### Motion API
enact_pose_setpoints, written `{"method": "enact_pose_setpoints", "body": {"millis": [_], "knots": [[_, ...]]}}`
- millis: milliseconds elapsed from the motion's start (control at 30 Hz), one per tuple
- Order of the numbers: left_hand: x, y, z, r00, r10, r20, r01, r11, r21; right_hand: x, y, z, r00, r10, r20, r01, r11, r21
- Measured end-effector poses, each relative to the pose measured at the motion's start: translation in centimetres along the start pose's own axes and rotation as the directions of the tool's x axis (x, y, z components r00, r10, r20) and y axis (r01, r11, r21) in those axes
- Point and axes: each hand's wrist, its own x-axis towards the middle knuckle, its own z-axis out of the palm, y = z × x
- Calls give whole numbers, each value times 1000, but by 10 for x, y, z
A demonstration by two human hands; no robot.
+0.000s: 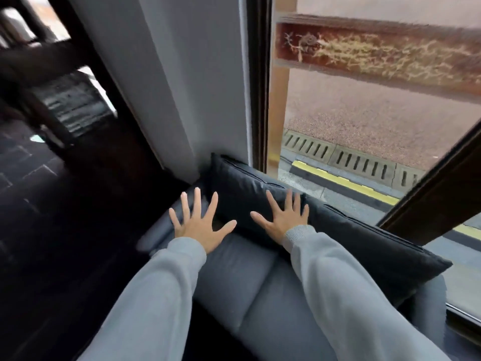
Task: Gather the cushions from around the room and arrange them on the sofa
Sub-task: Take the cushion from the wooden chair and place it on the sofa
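Note:
Two dark blue-grey cushions lean in a row against the back of the grey sofa (250,287), under the window. The left cushion (239,188) reaches the white wall corner. The right cushion (377,246) runs toward the sofa's right end. My right hand (282,216) lies flat on the left cushion near where the two meet, fingers spread, holding nothing. My left hand (199,221) is spread open at the left cushion's lower left edge, over the sofa's seat. Grey sleeves cover both arms.
A large window (364,121) with dark frames stands right behind the cushions, with a pavement, drain grates and a yellow kerb outside. A white wall column (187,87) rises at the sofa's left end. Dark floor and blurred dark furniture (59,100) lie to the left.

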Motion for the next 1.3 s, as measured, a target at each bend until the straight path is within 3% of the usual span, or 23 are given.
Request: {"method": "enact_pose_setpoints", "body": {"millis": [200, 400, 533, 667, 933, 1067, 1200, 1300], "knots": [[-136, -198, -59, 957, -268, -109, 251, 956, -151, -92, -207, 21, 977, -210, -19, 205, 967, -152], [-310, -403, -69, 809, -570, -145, 527, 811, -253, -219, -430, 95, 879, -470, 74, 475, 855, -208], [-426, -515, -56, 645, -754, -121, 696, 646, -313, -318, -562, 158, 702, -683, 202, 712, 665, -226], [-539, -602, -24, 419, -906, -59, 838, 411, -359, -416, -678, 222, 481, -818, 316, 876, 430, -220], [-720, -745, 25, 7, -996, 88, 929, -26, -368, -597, -852, 354, 52, -863, 503, 993, -10, -120], [-783, -813, 25, -161, -979, 128, 911, -197, -363, -664, -936, 397, -81, -838, 540, 990, -131, -54], [-825, -874, 22, -301, -940, 158, 870, -339, -358, -709, -1010, 428, -147, -815, 560, 980, -195, -27], [-841, -912, 22, -337, -920, 200, 843, -390, -370, -732, -1052, 449, -167, -788, 592, 973, -230, -31]]}}
